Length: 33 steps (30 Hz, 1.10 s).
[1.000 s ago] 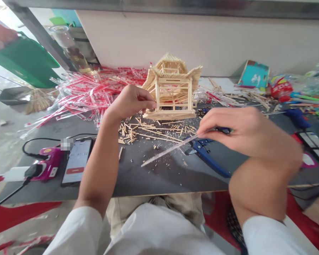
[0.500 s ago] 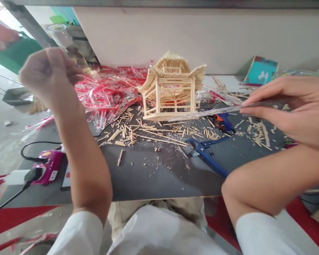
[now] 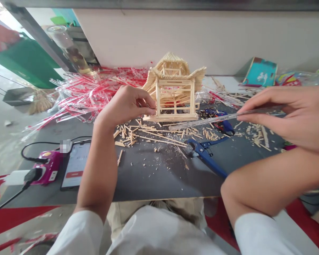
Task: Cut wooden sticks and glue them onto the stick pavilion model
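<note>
A model house (image 3: 175, 82) built of thin wooden sticks, with upturned roof edges, stands upright on the dark table. My left hand (image 3: 133, 102) is at its front left corner, thumb and fingers pinched around the corner post near the base. The fingertips partly cover that corner. Out to the right, my right hand (image 3: 284, 113) pinches a long, thin, clear plastic sleeve (image 3: 202, 122) by one end. Its free end points left, passing in front of the model's base. Whether anything is inside the sleeve, I cannot tell.
Cut wooden sticks (image 3: 127, 134) litter the table (image 3: 149, 180). A blue cutter (image 3: 208, 157) lies in front, with a blue glue gun (image 3: 224, 122) behind it. Red-and-clear plastic wrappers (image 3: 87, 95) are heaped at left. A phone (image 3: 74, 164) sits beside a purple power strip (image 3: 49, 166).
My left hand has come from the upper left, beside the wrapper heap, to the model's left corner. The sleeve's free end has dropped slightly in my right hand, which stays at right.
</note>
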Tool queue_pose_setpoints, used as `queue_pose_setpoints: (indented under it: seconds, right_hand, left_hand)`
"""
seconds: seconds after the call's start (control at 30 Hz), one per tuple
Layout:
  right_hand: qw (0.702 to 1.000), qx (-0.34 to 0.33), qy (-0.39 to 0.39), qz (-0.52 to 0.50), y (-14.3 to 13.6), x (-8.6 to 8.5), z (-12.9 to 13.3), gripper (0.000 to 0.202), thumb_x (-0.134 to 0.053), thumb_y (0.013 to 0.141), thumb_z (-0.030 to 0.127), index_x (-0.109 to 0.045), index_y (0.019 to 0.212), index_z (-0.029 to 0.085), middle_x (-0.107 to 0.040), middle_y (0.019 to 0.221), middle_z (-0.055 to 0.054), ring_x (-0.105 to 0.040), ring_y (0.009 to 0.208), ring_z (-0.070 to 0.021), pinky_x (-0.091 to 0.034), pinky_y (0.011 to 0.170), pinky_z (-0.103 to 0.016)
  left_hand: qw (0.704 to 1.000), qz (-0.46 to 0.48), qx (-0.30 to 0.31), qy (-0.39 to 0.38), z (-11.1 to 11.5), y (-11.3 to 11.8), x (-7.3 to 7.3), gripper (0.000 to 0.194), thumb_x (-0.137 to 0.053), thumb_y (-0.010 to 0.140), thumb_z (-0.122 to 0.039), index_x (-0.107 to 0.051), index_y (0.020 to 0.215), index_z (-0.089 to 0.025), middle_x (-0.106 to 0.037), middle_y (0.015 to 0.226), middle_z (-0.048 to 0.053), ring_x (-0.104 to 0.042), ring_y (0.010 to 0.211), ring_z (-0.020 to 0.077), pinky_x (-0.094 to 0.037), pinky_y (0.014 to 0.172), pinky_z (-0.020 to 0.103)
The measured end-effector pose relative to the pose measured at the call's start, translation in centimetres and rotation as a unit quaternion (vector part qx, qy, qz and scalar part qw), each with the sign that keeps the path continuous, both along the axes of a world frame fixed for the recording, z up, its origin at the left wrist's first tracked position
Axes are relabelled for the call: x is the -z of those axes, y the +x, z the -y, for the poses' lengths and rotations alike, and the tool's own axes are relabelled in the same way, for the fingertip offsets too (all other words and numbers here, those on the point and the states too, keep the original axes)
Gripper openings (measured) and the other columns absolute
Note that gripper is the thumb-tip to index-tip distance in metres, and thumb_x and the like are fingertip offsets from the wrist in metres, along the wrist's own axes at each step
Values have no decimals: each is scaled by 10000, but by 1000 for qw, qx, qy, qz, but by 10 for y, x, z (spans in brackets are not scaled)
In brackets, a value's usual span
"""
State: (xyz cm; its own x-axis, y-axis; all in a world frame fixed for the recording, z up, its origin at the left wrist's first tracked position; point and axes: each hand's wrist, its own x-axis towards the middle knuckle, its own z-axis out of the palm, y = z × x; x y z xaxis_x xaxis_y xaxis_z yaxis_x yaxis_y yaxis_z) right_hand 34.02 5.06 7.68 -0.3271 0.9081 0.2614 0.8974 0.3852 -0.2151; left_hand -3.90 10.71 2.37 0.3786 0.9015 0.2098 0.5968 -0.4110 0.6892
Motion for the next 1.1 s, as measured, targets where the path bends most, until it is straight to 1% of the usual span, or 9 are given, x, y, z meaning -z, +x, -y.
queue_pose_setpoints:
  seconds: [0.13, 0.27, 0.43, 0.57, 0.7, 0.83, 0.9, 1.0, 1.1]
  right_hand:
    - [1000, -2, -5, 6, -3, 0, -1, 544, -521, 924, 846, -763, 904, 359, -792, 1000, 49, -678, 831, -184, -447, 805, -378]
    - [1000, -21, -12, -1, -3, -1, -2, 448, -553, 963, 753, -753, 894, 358, -790, 977, 57, -674, 842, -180, -451, 829, -375]
    - [1000, -30, -10, 2, -2, -1, -2, 458, -546, 960, 769, -746, 900, 361, -794, 1003, 70, -683, 865, -175, -452, 822, -372]
    - [1000, -13, -10, 10, 0, 2, -3, 481, -549, 944, 788, -757, 904, 357, -795, 986, 54, -698, 856, -188, -449, 818, -384]
    - [1000, 7, -7, 17, 4, 4, -3, 484, -550, 926, 806, -763, 920, 371, -794, 1009, 59, -709, 876, -196, -448, 816, -381]
    - [1000, 5, 3, 23, 9, 5, -5, 495, -543, 931, 810, -760, 942, 365, -793, 1013, 43, -702, 878, -194, -441, 815, -377]
    - [1000, 2, 4, 22, 10, 5, -6, 490, -541, 933, 808, -759, 942, 369, -792, 1023, 48, -706, 894, -195, -447, 837, -378]
    - [1000, 6, -2, 13, 8, 4, -6, 456, -561, 933, 787, -760, 914, 378, -793, 1000, 68, -699, 864, -184, -447, 817, -377]
    - [1000, 1, -8, 12, 4, 2, -4, 436, -569, 945, 759, -759, 912, 369, -792, 975, 63, -683, 829, -175, -442, 789, -374]
  left_hand:
    - [999, -16, -16, 23, 3, 0, 0, 194, -802, 780, -404, -811, 818, -214, -771, 748, 23, -677, 703, 158, -530, 702, 293]
    - [999, -24, 0, 32, 2, 3, 1, 199, -768, 810, -403, -818, 813, -211, -786, 785, 43, -685, 732, 179, -526, 712, 314]
    - [995, -70, 17, 62, 2, 2, 1, 175, -710, 855, -348, -803, 840, -201, -747, 722, 19, -653, 672, 150, -508, 745, 319]
    - [994, -70, 23, 78, 3, -3, -2, 154, -692, 880, -322, -768, 872, -188, -752, 768, 22, -661, 691, 144, -510, 741, 315]
    - [994, -55, -30, 93, 3, -15, -4, 118, -683, 908, -294, -717, 907, -181, -746, 864, 19, -649, 766, 133, -514, 791, 311]
    - [984, -20, -119, 131, -1, -33, -2, 108, -650, 954, -270, -668, 996, -171, -726, 926, 7, -640, 862, 129, -511, 850, 309]
    - [980, 4, -147, 132, -3, -39, -1, 107, -644, 965, -270, -652, 1019, -178, -732, 931, -8, -640, 865, 126, -510, 843, 313]
    - [990, 27, -111, 80, -3, -40, -1, 158, -711, 930, -294, -665, 1029, -180, -755, 975, 3, -650, 870, 132, -527, 813, 303]
    - [998, 23, -50, 27, 0, -29, -3, 219, -731, 919, -315, -728, 1058, -146, -768, 979, 49, -663, 828, 132, -548, 785, 290]
